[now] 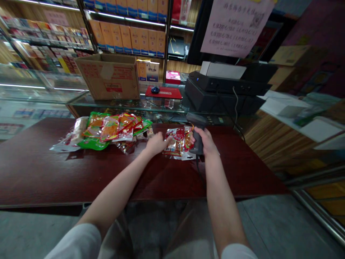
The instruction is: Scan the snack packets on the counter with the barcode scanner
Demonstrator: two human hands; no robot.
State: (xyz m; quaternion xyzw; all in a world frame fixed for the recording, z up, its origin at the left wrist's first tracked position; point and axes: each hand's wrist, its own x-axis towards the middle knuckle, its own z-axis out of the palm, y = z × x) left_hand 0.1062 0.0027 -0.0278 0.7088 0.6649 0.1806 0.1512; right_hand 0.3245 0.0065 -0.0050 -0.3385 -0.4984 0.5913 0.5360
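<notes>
My right hand [207,141] is wrapped round the grip of a dark handheld barcode scanner [197,138], its head tilted up and its cable running down over the table. Partly behind the scanner lie red and clear snack packets [175,142], flat on the wood. At their left edge is my left hand [157,144], fingers curled, its thumb resting on the nearest packet; the other fingertips are partly hidden. To the left of that hand, a heap of snack packets [110,127] in orange, red and green wrapping spreads across the table.
The dark red wooden table [81,176] stands before a glass counter. An open cardboard box [113,77], a mouse [155,90] on a red mat [168,92] and a black till machine [212,95] sit behind it. A monitor bears a paper notice [234,27]. Shelves hold boxed goods.
</notes>
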